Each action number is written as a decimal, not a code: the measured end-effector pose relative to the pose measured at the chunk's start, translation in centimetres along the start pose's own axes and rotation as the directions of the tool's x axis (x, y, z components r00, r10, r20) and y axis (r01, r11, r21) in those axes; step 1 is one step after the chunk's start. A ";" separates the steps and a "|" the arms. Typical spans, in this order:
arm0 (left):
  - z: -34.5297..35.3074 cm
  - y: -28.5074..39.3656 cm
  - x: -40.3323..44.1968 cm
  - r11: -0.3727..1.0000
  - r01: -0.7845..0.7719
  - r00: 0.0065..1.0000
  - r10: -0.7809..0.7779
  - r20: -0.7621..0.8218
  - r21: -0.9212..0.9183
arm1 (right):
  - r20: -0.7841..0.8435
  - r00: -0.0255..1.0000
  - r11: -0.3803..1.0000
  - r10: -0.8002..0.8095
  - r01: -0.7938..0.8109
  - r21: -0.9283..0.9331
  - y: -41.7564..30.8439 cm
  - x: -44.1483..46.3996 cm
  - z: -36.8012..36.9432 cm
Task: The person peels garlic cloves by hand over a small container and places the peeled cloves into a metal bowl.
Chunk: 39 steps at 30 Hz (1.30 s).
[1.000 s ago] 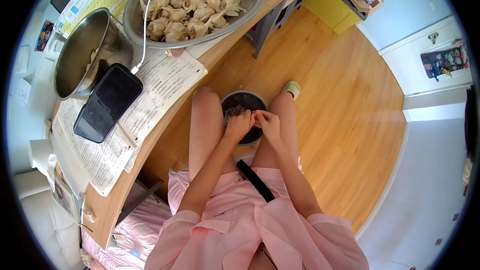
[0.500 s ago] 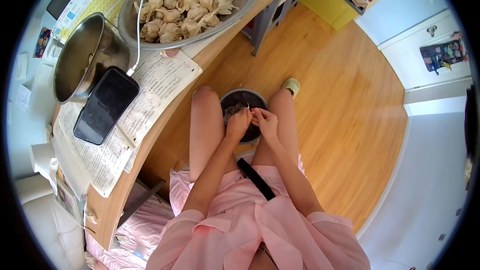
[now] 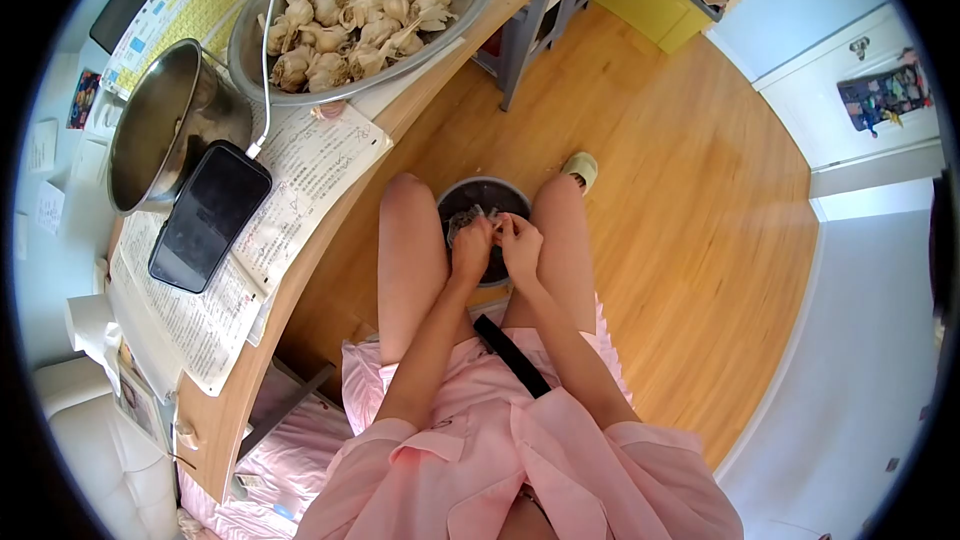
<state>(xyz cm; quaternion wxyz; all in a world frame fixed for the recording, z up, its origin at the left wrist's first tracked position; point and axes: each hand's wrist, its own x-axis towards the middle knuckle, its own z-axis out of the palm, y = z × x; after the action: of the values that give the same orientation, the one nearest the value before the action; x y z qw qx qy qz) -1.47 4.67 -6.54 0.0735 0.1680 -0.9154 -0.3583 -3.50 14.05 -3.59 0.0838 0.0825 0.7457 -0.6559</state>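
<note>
Both hands meet over a dark round bin that stands on the floor between my knees. My left hand has its fingers closed in a pinch at a small pale piece that looks like a garlic clove. From the other side, my right hand pinches at the same piece, fingertips touching or nearly touching the left ones. The fingers partly hide it. Greyish peelings or lining show inside the bin by my left hand. On the desk, a wide metal basin holds several garlic bulbs.
A deep steel pot and a black phone with a white cable lie on written papers on the wooden desk. One bulb sits by the basin. A yellow box stands on the floor beyond.
My right hand has shifted slightly left, closer to my left hand. Both hands stay over the bin, still pinching. The camera view has moved a little.
</note>
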 end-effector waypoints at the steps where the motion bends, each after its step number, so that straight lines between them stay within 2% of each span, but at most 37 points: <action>1: 0.3 -0.3 0.2 0.999 0.021 0.999 -0.020 -0.044 0.032 | -0.012 0.999 0.998 0.037 -0.037 0.047 -0.1 -0.2 0.1; 4: 0.4 -0.8 0.7 0.990 0.026 0.999 -0.032 -0.040 -0.142 | -0.072 0.997 0.991 -0.002 0.012 0.136 0.6 -0.6 0.7; 7: 0.5 -0.9 0.9 0.956 0.082 0.996 -0.091 -0.022 -0.282 | -0.008 1.000 0.967 0.000 0.002 0.253 1.3 -0.1 0.3; 10: 0.0 -0.4 1.1 0.884 0.123 0.989 -0.148 -0.021 -0.451 | 0.021 0.982 0.981 -0.188 0.187 0.046 2.2 0.6 0.5; 13: -0.4 0.0 1.1 0.889 0.096 0.995 -0.085 0.043 -0.448 | 0.111 0.990 0.993 0.081 -0.090 0.081 1.6 0.3 0.0; 16: 0.2 -0.2 1.1 0.891 0.044 0.999 -0.037 0.026 -0.451 | 0.188 0.908 0.870 0.374 -0.414 0.269 0.5 0.7 -0.3; 19: -0.4 0.0 1.1 0.903 0.013 0.997 0.020 0.072 -0.429 | 0.339 0.796 0.807 0.502 -0.572 0.147 0.3 1.3 -0.9; 22: -1.5 0.9 0.9 0.943 -0.115 0.979 0.160 0.123 -0.312 | 0.462 0.694 0.695 0.552 -0.689 0.204 1.9 2.1 -0.7; 25: -1.8 1.8 0.8 0.954 -0.083 0.992 0.108 0.070 -0.289 | 0.393 0.839 0.809 0.376 -0.504 0.303 4.6 2.5 0.0; 27: 0.7 -0.6 1.0 0.970 -0.206 0.978 0.205 -0.020 -0.130 | 0.249 0.913 0.894 0.322 -0.380 0.238 6.8 3.3 0.7; 28: 1.4 -1.5 1.1 0.984 -0.175 0.984 0.176 0.021 -0.030 | 0.290 0.897 0.875 0.333 -0.408 0.259 6.2 3.2 0.7; 29: -0.9 0.8 0.8 0.998 0.027 0.997 -0.023 0.080 -0.056 | 0.331 0.879 0.856 0.343 -0.438 0.276 5.1 3.1 0.5; 30: -0.8 0.5 0.8 0.992 -0.015 1.000 0.018 0.022 -0.125 | 0.361 0.859 0.860 0.363 -0.458 0.225 3.9 2.9 0.4; 31: -1.0 0.5 0.8 0.991 0.016 0.999 -0.010 0.040 -0.135 | 0.381 0.841 0.865 0.383 -0.472 0.172 3.7 3.1 0.2; 32: -0.9 0.4 0.9 0.994 0.055 0.998 -0.052 0.033 -0.092 | 0.468 0.806 0.842 0.362 -0.499 0.207 3.6 3.2 0.3; 33: -0.9 0.4 1.0 0.994 0.091 0.996 -0.089 0.028 -0.055 | 0.479 0.781 0.815 0.402 -0.544 0.203 3.1 3.1 0.7; 35: -1.0 0.2 0.9 0.996 0.087 0.995 -0.087 0.058 0.012 | 0.481 0.731 0.753 0.483 -0.628 0.198 2.1 2.6 0.5; 36: -0.9 0.3 0.8 0.996 0.079 0.994 -0.082 0.079 0.042 | 0.550 0.683 0.683 0.481 -0.685 0.253 2.4 2.6 0.6; 38: -0.6 0.5 0.7 0.986 0.000 1.000 0.000 0.001 0.165 | 0.669 0.590 0.512 0.451 -0.785 0.347 3.2 2.4 0.6; 39: -0.6 0.3 0.8 0.972 -0.035 0.998 0.045 -0.038 0.233 | 0.581 0.650 0.601 0.490 -0.735 0.315 2.9 2.4 1.0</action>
<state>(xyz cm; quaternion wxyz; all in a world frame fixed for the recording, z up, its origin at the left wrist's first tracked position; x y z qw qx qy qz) -2.16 4.27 -5.89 0.0803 0.1646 -0.9524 -0.2437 -5.12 13.51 -7.11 0.4490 0.2109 0.4188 -0.7606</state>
